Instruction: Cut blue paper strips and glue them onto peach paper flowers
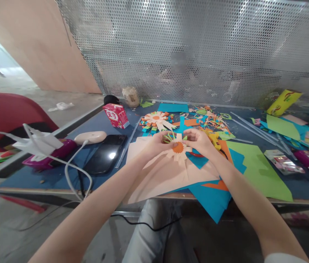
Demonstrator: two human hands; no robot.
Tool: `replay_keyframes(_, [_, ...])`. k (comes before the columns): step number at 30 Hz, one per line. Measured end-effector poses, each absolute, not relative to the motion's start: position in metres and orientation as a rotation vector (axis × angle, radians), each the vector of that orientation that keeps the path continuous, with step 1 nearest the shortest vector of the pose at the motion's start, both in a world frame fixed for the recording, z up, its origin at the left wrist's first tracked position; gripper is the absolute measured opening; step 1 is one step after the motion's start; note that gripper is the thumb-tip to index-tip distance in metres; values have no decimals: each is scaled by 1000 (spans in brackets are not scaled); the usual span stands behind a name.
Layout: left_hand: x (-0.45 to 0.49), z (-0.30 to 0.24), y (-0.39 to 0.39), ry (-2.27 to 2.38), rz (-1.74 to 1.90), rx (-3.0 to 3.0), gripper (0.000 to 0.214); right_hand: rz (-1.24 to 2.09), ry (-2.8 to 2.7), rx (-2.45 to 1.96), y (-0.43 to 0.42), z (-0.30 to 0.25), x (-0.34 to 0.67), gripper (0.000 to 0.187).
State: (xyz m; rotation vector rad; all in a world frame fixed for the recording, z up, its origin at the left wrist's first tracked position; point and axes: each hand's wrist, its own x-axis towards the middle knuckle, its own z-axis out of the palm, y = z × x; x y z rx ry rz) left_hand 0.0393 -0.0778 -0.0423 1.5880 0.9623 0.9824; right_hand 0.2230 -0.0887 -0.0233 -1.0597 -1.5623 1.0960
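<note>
My left hand (157, 143) and my right hand (200, 140) both pinch a paper flower (178, 148) with pale peach petals, an orange centre and green strips behind. They hold it just above peach paper sheets (160, 175) on the blue table (56, 175). My left thumb presses near the orange centre. My right fingers curl round the flower's right edge. A finished paper flower (156, 119) with peach, orange and blue petals lies farther back.
A black phone (105, 153), white mouse (90, 137) and white charger with cable (38, 143) lie at left. A red carton (116, 115) stands behind. Green (258, 166) and blue (212, 199) sheets, paper scraps (209, 117), a yellow box (283, 102) and perforated metal wall (198, 51) surround.
</note>
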Motion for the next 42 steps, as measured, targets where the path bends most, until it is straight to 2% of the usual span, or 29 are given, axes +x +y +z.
replay_keyframes(6, [43,-36,-83,929,1031,1541,37,1125,-1517,-1043,-87,-24,224,23])
replay_keyframes(17, [47,-33,-82,930,1019,1269,39,1083,-1376,-1095,-85,-24,228,28])
replay_keyframes(30, [45,-40,-75,960,1074,1229,43,1246,-1283,-1104,-82,-25,232,31])
replay_keyframes(42, [47,-32,-81,922,1078,1272,33,1093,-1430,-1082,-81,-25,234,27])
